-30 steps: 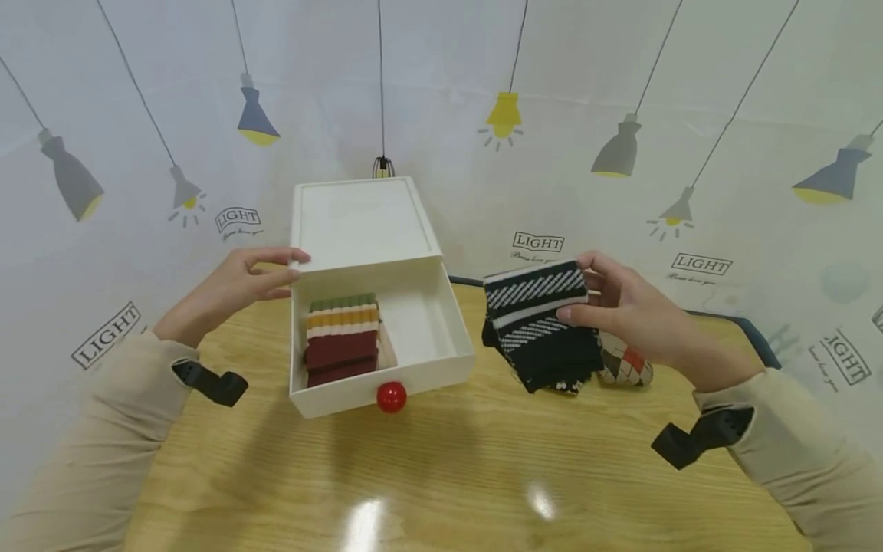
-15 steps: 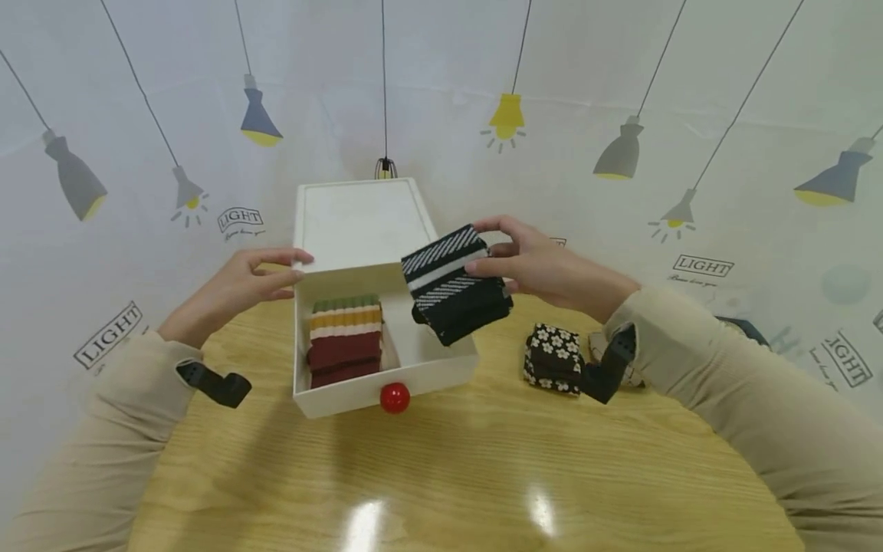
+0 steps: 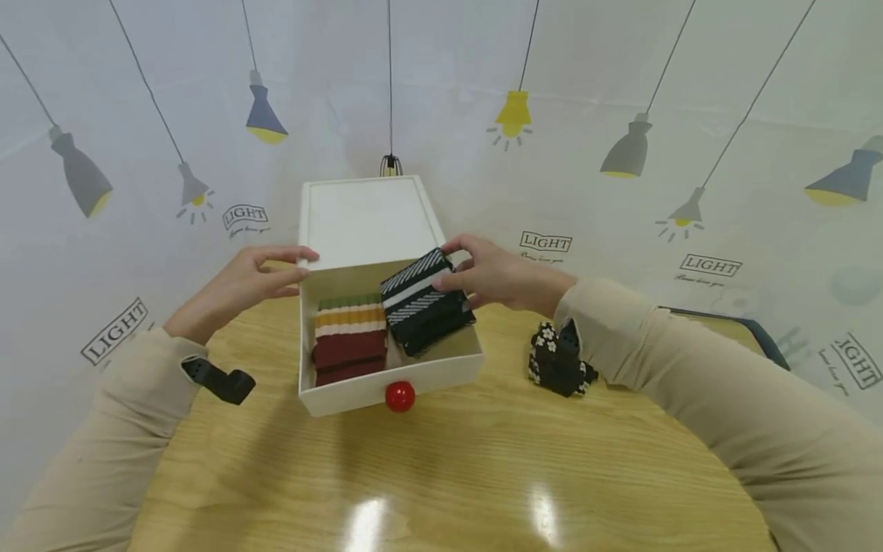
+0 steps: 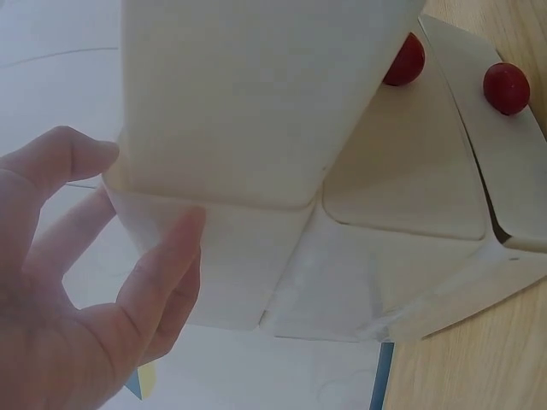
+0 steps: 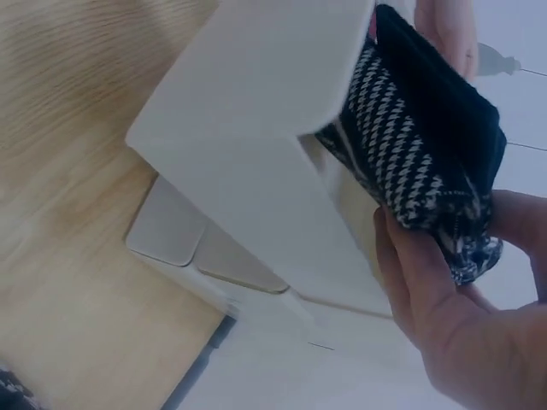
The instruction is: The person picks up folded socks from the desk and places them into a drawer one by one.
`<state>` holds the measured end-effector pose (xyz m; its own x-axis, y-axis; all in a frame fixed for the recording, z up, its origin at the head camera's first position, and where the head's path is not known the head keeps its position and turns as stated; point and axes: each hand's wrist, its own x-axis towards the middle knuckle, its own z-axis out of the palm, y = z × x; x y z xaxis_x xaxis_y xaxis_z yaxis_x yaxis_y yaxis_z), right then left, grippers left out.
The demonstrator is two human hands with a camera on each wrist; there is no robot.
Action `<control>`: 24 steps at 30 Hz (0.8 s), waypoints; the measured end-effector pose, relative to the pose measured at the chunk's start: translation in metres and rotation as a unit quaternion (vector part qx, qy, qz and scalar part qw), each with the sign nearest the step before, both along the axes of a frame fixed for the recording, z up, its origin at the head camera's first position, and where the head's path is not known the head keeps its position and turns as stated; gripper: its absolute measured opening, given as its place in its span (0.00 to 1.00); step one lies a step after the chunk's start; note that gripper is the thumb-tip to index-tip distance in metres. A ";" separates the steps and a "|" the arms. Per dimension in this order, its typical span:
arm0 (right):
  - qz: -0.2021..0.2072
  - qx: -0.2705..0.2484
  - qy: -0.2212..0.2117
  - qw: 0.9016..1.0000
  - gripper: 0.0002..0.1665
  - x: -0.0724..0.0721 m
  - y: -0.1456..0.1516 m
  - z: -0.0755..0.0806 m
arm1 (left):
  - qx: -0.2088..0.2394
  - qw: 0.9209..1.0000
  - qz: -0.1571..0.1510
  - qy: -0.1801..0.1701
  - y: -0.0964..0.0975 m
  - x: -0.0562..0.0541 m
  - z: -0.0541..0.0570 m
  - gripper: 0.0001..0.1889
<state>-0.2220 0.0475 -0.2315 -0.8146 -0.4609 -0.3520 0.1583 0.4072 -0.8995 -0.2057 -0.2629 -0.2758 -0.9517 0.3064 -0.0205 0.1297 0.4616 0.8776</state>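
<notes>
My right hand (image 3: 500,276) pinches a folded pair of black-and-white patterned socks (image 3: 421,303) by its far right edge. The socks hang tilted over the right part of a pulled-out white drawer (image 3: 441,372) with a red knob (image 3: 400,396). In the right wrist view the sock bundle (image 5: 410,128) sits between thumb and fingers, beside the drawer wall. Inside the drawer, on the left, lies a folded striped sock pair (image 3: 350,341) in green, yellow, cream and maroon. My left hand (image 3: 241,287) touches the left front corner of the white drawer unit (image 3: 372,222), its fingers fairly straight.
Black socks with white flowers (image 3: 555,360) lie on the wooden table (image 3: 441,475), right of the drawer and partly behind my right wrist. Below the pulled-out drawer, closed drawers with a red knob (image 4: 507,89) show in the left wrist view. A lamp-printed sheet (image 3: 586,61) hangs behind.
My right hand has carried the black-and-white socks leftward from above the table to the drawer and lowered them. The flowered socks came into view. My left hand stays at the corner.
</notes>
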 end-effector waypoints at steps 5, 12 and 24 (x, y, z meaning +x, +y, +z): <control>-0.002 0.050 0.017 0.999 0.32 0.002 -0.011 -0.005 | 0.000 1.000 -0.001 0.000 0.001 0.001 0.002 0.24; 0.030 0.081 0.032 0.996 0.33 0.006 -0.021 -0.010 | 0.000 1.000 -0.002 0.002 0.001 0.002 0.003 0.24; 0.069 0.156 0.158 0.972 0.26 0.006 -0.020 -0.010 | -0.001 1.000 0.000 0.007 0.002 0.002 0.002 0.23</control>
<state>-0.2156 0.0277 -0.2413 -0.8426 -0.4849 -0.2343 -0.1824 0.6664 -0.7229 -0.2037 -0.2607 -0.2740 -0.9516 0.3072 -0.0070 0.1431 0.4632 0.8746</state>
